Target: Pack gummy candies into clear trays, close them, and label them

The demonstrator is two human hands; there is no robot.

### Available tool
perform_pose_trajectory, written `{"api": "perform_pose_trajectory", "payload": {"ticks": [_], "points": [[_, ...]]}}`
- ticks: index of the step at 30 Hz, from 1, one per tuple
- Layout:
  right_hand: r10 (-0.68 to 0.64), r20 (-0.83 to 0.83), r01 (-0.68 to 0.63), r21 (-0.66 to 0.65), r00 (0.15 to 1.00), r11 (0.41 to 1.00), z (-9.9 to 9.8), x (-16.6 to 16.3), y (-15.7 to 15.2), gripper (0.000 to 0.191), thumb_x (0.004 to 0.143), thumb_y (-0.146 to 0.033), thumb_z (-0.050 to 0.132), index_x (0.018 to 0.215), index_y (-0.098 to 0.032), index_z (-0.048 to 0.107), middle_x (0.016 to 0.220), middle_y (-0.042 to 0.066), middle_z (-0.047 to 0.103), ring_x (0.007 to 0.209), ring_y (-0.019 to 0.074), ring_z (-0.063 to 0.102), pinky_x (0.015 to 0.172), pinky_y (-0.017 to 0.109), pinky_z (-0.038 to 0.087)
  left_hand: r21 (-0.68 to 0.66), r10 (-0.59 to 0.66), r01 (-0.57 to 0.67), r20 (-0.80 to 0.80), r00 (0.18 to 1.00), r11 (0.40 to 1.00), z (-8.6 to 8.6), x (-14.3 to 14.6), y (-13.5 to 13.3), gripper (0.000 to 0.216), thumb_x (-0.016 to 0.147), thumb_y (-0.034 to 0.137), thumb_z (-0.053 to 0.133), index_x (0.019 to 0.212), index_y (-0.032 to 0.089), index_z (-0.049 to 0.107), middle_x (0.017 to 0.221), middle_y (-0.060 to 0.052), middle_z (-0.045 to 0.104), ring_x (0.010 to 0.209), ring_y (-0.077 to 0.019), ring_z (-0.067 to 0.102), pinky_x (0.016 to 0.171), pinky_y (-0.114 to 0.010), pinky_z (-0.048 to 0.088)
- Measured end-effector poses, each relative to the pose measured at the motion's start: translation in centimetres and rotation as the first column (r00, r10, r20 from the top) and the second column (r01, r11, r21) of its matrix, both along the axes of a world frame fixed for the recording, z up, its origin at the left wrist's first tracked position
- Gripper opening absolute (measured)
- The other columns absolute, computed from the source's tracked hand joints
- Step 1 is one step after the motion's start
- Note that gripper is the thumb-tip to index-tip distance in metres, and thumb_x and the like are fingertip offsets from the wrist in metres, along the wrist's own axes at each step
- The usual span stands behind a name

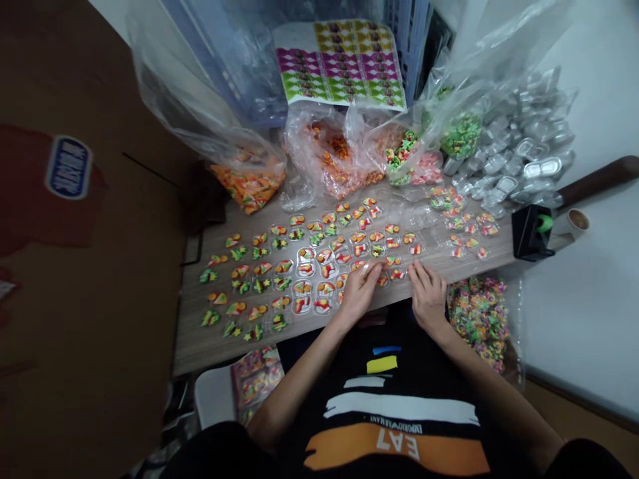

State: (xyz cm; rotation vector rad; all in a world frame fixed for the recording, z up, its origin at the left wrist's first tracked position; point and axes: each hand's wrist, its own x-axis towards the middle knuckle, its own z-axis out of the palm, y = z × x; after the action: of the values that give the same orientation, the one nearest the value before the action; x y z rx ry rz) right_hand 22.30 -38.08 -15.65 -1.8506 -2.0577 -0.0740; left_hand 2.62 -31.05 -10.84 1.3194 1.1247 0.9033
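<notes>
Rows of small clear plastic trays (306, 262) lie on the wood-grain table (200, 346), each with two compartments of colourful little pieces, orange and red or orange and green. My left hand (360, 291) rests at the front of the rows, its thumb and fingers pinched together over the trays; whatever lies between the fingertips is too small to make out. Just right of it, my right hand (429, 296) is bent down at the table's front edge with its fingers together, their tips partly hidden. A filled tray (394, 266) sits between the two hands.
Along the back stand open plastic bags of orange wedges (249, 186), orange pieces (337, 150) and green pieces (462, 133). Unfilled clear trays (519, 159) are heaped at back right. A label sheet (344, 63), black tape dispenser (532, 233) and cup (578, 223) are around; a full bag (479, 319) stands below.
</notes>
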Motion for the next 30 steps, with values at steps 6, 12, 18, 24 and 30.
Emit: {"api": "perform_pose_trajectory", "payload": {"ticks": [6,12,18,24,30], "points": [[0.092,0.063,-0.091,-0.016,0.994,0.996,-0.3,1.3,-1.3,0.054,0.099,-0.027,0.047,0.153,-0.025,0.044,0.153,0.012,0.051,0.141,0.0316,0.041,0.113,0.051,0.03,-0.037,0.061,-0.06,0.026,0.998,0.997,0.1,-0.8,0.3,0.045,0.097,0.054,0.05,0.114,0.018,0.07,0.106,-0.009,0.076,0.091,-0.0201,0.07,0.079,-0.03,0.055],[0.141,0.093,-0.133,-0.088,0.986,0.987,0.3,1.4,-0.8,0.057,0.1,-0.032,0.047,0.156,-0.023,0.038,0.158,0.011,0.045,0.148,0.0328,0.034,0.117,0.056,0.027,-0.031,0.016,-0.014,0.055,0.998,0.999,0.6,0.5,1.1,0.044,0.096,0.054,0.051,0.111,0.018,0.072,0.103,-0.007,0.076,0.084,-0.0185,0.068,0.077,-0.03,0.054],[0.355,0.06,-0.336,-0.208,0.933,0.919,2.5,4.4,-0.2,0.065,0.095,-0.01,0.042,0.158,-0.023,0.034,0.162,0.009,0.039,0.149,0.0287,0.034,0.115,0.052,0.036,-0.144,-0.064,0.082,0.128,0.99,0.986,1.1,1.0,1.6,0.048,0.091,0.059,0.056,0.107,0.017,0.073,0.097,-0.008,0.077,0.078,-0.0189,0.069,0.07,-0.029,0.054],[0.452,0.012,-0.44,-0.207,0.892,0.874,2.4,8.0,0.1,0.074,0.089,-0.002,0.039,0.16,-0.022,0.03,0.16,0.011,0.041,0.149,0.0284,0.037,0.11,0.051,0.045,-0.19,-0.008,0.034,0.135,0.991,0.981,1.0,0.9,1.9,0.049,0.088,0.061,0.059,0.103,0.017,0.074,0.094,-0.008,0.076,0.073,-0.0163,0.066,0.066,-0.027,0.052],[0.299,-0.14,-0.296,0.042,0.944,0.954,2.5,11.5,1.9,0.069,0.093,-0.006,0.029,0.16,-0.022,0.029,0.152,0.011,0.053,0.142,0.0226,0.049,0.114,0.049,0.046,-0.223,-0.06,0.096,0.165,0.984,0.97,0.6,1.9,2.5,0.051,0.086,0.062,0.061,0.1,0.014,0.072,0.091,-0.009,0.076,0.068,-0.0145,0.065,0.061,-0.025,0.049]]}}
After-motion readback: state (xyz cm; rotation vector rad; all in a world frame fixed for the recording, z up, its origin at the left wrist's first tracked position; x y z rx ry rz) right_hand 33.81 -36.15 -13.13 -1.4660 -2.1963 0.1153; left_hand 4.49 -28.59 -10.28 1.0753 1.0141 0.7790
